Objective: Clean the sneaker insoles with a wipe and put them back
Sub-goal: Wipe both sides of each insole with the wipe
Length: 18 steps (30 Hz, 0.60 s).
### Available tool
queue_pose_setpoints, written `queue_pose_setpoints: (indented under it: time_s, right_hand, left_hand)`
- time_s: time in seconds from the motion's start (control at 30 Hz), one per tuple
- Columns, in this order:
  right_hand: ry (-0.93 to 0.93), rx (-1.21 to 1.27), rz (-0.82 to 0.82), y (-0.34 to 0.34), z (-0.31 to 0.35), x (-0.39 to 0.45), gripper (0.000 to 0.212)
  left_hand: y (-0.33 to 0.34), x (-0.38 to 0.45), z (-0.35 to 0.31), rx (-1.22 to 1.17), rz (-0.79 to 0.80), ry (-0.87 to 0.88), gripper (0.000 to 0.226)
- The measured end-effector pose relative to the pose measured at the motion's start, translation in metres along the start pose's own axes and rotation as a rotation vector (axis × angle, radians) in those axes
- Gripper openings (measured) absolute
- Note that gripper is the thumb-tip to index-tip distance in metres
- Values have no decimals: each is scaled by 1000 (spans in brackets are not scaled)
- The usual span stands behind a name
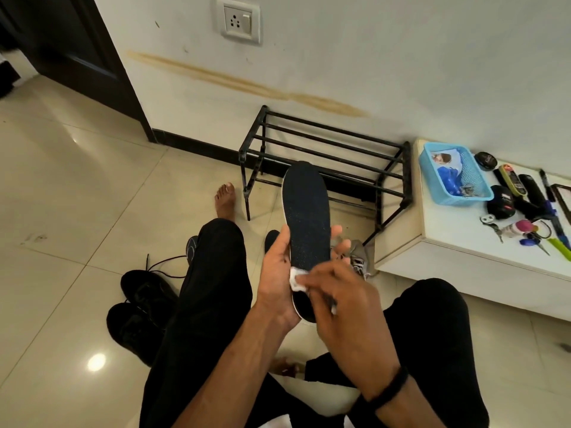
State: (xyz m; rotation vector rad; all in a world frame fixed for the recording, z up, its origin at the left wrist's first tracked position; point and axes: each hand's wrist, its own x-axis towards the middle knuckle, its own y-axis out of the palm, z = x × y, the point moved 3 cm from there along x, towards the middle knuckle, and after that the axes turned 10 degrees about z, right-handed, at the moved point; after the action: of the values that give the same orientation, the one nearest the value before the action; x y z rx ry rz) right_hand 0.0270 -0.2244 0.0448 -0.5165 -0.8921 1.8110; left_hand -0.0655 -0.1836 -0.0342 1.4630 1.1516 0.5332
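Note:
A long black insole (306, 211) with a white edge stands upright in front of me, toe end up. My left hand (278, 273) grips its lower half from the left, fingers wrapped behind it. My right hand (336, 295) pinches a small white wipe (296, 281) and presses it against the insole's heel part; this hand is blurred. Two black sneakers (139, 307) lie on the floor to the left of my leg. Beside my left knee, a second dark insole (192, 247) peeks out.
An empty black metal shoe rack (327, 156) stands against the wall ahead. A low white cabinet (448, 242) on the right holds a blue basket (454, 174), keys and polish items. A grey sneaker (360, 257) lies by the cabinet. Glossy tile floor spreads left.

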Motion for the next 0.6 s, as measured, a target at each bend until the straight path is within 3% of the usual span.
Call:
queue_pose_setpoints:
  time_s: [0.2, 0.33, 0.6]
  right_hand:
    - [-53, 47, -61, 2, 1, -47, 23]
    - [-32, 21, -86, -3, -9, -23, 19]
    - [50, -62, -164, -15, -46, 38, 20]
  left_hand:
    - [0, 4, 1, -18, -12, 69, 74]
    - [6, 2, 3, -8, 33, 21, 80]
    - [4, 0, 11, -19, 23, -2, 68]
